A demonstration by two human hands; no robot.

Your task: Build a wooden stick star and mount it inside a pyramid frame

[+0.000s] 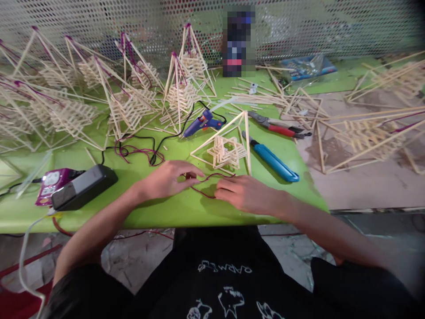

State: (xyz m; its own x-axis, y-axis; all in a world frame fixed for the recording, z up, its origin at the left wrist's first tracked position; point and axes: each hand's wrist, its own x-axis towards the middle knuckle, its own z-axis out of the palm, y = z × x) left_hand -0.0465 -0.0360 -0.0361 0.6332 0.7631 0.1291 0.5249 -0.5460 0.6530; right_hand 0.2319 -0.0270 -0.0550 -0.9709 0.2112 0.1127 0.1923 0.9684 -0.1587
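Note:
My left hand [168,179] and my right hand [244,192] rest on the green table [172,210], a short way apart. Between them runs a thin dark red cord [207,180]. The left fingertips pinch one end of it near the middle. The right fingers are curled over the other end. Just beyond the hands lies a pyramid frame of wooden sticks [227,148] with a stacked star-shaped piece inside it.
A blue glue gun [202,123], a blue utility knife [272,159] and red-handled pliers [279,127] lie behind the frame. Several finished stick pyramids [181,84] fill the left and back. A black box [83,186] sits at left; a mesh fence [133,22] stands behind.

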